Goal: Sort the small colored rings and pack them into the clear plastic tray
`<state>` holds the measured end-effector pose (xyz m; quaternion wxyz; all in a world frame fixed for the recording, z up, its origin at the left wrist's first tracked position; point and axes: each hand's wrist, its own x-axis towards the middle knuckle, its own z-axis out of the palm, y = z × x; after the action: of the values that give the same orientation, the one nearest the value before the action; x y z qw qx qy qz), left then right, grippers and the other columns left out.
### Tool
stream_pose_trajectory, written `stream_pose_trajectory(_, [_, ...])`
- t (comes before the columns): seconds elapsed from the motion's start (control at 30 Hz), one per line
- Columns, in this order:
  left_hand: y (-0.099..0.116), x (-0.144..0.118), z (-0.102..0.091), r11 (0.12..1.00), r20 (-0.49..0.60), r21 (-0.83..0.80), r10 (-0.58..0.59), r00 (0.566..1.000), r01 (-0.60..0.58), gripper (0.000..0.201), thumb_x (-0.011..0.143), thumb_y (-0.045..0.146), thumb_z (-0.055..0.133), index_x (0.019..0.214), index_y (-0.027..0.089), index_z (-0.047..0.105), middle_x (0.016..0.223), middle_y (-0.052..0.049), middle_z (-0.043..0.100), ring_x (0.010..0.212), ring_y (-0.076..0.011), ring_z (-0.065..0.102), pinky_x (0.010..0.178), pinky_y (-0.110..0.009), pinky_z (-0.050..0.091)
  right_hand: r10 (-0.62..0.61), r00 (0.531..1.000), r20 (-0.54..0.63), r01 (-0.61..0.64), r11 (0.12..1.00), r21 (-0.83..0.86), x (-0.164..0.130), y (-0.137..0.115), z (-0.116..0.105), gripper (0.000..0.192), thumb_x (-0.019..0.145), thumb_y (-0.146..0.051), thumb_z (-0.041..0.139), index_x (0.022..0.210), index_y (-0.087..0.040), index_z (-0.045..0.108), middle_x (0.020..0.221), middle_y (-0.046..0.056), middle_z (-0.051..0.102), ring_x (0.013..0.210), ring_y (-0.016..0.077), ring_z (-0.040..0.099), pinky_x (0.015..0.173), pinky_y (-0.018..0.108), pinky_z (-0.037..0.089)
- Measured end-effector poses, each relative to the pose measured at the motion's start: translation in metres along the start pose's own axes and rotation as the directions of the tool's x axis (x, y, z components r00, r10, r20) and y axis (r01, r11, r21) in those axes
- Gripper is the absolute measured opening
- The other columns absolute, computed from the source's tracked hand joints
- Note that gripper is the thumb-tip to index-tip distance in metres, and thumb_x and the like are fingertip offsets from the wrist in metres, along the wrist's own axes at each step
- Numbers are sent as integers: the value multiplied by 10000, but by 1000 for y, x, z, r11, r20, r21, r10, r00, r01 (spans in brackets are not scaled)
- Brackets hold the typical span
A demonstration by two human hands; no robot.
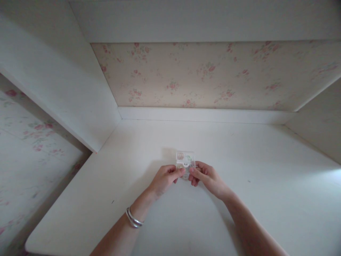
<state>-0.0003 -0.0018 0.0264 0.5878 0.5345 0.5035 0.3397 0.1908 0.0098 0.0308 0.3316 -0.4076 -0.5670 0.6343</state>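
A small clear plastic box (185, 156) is held up over the white desk, roughly in the middle of the view. It seems divided into compartments, with a whitish tab near its centre and small brownish and green bits showing through; I cannot make out what they are. My left hand (166, 177) grips its left edge, thumb on the near face and fingers curled behind. On the opposite edge, my right hand (207, 176) pinches the box between thumb and bent fingers. Both thumbs lie over its lower part and partly cover it.
The white desk (149, 137) has a rounded left corner and a few small dark specks. A low white ledge (207, 115) runs along its back, below flowered wallpaper (173, 74). White panels (80, 103) rise at left and right, and another crosses above.
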Motion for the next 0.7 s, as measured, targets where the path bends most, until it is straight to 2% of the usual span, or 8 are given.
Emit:
stream_pose_trajectory(0.1, [-1,1,0,1000,1,5,8,1000,-8,470,780,592,546,615,158,473,550,45,395,503,-79,320,485,-235,210,3,1000,-24,-2,998,56,1,2,2,369,828,-514,585,899,-152,587,708,29,612,612,127,566,594,265,456])
stream_pose_trajectory(0.2, [-1,2,0,1000,51,11,9,999,-9,472,758,611,562,677,148,525,573,48,417,502,-72,319,491,-229,219,5,997,-73,5,992,123,1,6,-3,370,847,-525,549,833,-157,588,707,24,597,615,122,551,609,265,444])
stream_pose_trajectory(0.27, [0,2,-1,1000,90,-3,4,996,-4,478,748,616,570,782,139,583,603,45,448,506,-69,325,502,-224,237,14,989,-149,6,991,133,-1,8,-16,387,848,-540,536,798,-158,581,707,26,591,609,119,538,603,263,434])
stream_pose_trajectory(0.33, [1,2,-2,1000,103,-19,0,995,2,507,759,625,548,884,137,608,627,40,469,509,-71,327,511,-223,252,39,967,-254,-12,994,108,-4,9,-41,403,821,-559,560,810,-158,587,718,29,589,611,120,530,588,260,426])
stream_pose_trajectory(0.47, [4,1,-2,1000,96,-7,5,995,-4,518,790,623,498,917,134,611,641,33,474,527,-79,336,524,-224,264,92,863,-498,-106,994,1,-19,9,-117,465,695,-619,640,721,-158,578,640,19,553,535,117,483,508,258,390])
stream_pose_trajectory(0.57, [6,-1,-2,999,120,26,24,992,-27,483,800,599,497,872,135,609,651,32,467,559,-87,353,538,-226,271,133,775,-617,-215,975,-61,-37,11,-179,424,664,-587,652,653,-174,555,587,16,530,493,120,460,473,264,377])
stream_pose_trajectory(0.63, [7,-2,-3,998,139,48,40,989,-47,454,805,576,499,829,135,602,656,30,467,585,-93,374,550,-228,282,178,697,-694,-315,946,-74,-48,14,-210,347,693,-513,630,617,-183,555,571,32,536,472,128,458,472,282,390])
stream_pose_trajectory(0.7, [6,-2,-3,996,150,68,53,987,-64,429,811,552,501,808,134,598,657,29,471,600,-99,390,555,-231,289,226,606,-762,-393,918,-40,-57,17,-231,285,737,-428,580,575,-194,556,557,52,541,454,140,465,471,298,402])
